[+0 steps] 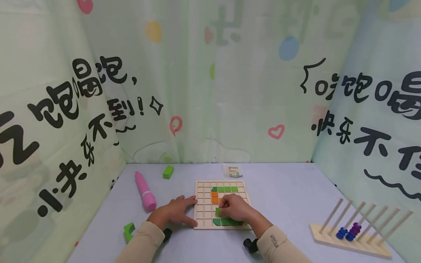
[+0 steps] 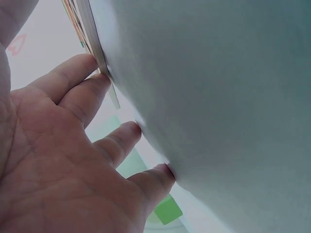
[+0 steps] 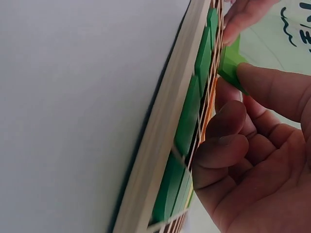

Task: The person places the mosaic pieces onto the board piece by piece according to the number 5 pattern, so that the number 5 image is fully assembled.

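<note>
A wooden grid board (image 1: 201, 204) lies flat on the table. Dark green pieces (image 1: 227, 222) fill cells of its near row, light green ones (image 1: 227, 189) sit in a far row, and orange squares (image 1: 215, 197) lie between. My right hand (image 1: 237, 209) pinches a light green tile (image 3: 229, 65) between thumb and fingers, tilted against the grid's face in the right wrist view. Along the left edge of the board rests my left hand (image 1: 175, 211), fingers spread, with some fingertips touching the wood and others on the tabletop in the left wrist view. My right hand covers part of the grid.
Left of the board are a pink cylindrical object (image 1: 145, 190), a green block (image 1: 168, 172) and a green arch-shaped block (image 1: 129, 232). A small pattern card (image 1: 232, 170) lies behind the board. Far right stands a wooden peg rack (image 1: 352, 241) with blue and purple beads.
</note>
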Action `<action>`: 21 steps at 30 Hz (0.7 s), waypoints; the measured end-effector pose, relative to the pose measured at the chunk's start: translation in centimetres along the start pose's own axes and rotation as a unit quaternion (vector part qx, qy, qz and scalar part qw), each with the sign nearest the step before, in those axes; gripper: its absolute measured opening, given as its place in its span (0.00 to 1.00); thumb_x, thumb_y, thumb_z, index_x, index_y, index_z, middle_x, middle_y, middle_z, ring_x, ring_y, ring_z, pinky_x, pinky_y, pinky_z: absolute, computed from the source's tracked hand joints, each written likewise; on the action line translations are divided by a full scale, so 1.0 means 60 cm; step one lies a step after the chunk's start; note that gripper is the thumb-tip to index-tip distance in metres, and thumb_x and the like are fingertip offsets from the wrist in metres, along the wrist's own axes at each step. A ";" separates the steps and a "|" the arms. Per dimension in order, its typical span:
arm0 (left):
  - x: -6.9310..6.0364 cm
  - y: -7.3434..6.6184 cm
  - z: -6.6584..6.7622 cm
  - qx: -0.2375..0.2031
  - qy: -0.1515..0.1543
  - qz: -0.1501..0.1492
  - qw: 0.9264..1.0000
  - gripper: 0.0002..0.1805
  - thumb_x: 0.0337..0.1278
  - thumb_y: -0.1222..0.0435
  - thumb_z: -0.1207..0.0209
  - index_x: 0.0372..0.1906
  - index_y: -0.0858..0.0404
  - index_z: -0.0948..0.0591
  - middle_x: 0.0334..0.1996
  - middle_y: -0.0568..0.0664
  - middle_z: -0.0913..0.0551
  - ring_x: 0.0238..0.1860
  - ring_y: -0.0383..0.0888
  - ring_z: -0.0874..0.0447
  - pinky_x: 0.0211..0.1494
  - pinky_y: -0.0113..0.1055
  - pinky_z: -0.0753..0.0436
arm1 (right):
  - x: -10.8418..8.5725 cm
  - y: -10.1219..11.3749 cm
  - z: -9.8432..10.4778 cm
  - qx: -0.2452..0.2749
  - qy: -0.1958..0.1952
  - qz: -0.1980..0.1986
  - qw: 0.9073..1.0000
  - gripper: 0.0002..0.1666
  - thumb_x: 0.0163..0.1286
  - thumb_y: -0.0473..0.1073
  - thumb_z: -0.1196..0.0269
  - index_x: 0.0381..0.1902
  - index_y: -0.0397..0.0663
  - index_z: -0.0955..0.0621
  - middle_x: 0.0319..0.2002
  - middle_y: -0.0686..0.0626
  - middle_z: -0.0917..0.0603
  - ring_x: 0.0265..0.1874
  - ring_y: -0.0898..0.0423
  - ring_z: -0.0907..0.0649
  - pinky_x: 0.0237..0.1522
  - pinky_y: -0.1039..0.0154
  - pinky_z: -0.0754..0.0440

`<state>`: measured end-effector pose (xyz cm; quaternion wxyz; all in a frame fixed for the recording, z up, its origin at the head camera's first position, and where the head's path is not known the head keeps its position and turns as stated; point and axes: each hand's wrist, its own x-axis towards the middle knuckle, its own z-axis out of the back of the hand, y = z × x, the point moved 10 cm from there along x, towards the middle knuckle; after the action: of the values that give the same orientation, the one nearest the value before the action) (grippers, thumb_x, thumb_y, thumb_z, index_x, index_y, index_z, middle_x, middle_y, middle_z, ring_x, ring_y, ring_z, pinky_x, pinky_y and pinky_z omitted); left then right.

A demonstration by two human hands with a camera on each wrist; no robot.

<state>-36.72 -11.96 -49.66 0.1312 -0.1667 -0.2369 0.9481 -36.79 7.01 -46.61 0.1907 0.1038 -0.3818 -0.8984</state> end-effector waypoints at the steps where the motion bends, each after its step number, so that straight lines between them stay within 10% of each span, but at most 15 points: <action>1: 0.001 -0.001 0.000 0.000 0.000 0.001 1.000 0.48 0.48 0.45 0.22 0.76 0.48 0.28 0.80 0.54 0.37 0.77 0.72 0.42 0.72 0.73 0.38 | 0.002 0.001 -0.002 -0.003 0.001 0.001 1.000 0.06 0.65 0.35 0.30 0.33 0.47 0.18 0.28 0.52 0.21 0.30 0.56 0.23 0.31 0.64 0.26; 21: -0.001 0.000 0.001 0.003 -0.002 0.012 1.000 0.49 0.47 0.45 0.22 0.76 0.47 0.29 0.79 0.58 0.37 0.77 0.73 0.42 0.72 0.74 0.37 | 0.011 0.027 -0.021 -0.084 -0.001 0.021 0.996 0.05 0.64 0.32 0.32 0.30 0.45 0.17 0.26 0.54 0.22 0.30 0.56 0.25 0.33 0.62 0.27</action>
<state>-36.70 -11.99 -49.59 0.1202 -0.1669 -0.2320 0.9507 -36.55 4.92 -46.34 0.2174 0.0783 -0.3073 -0.9231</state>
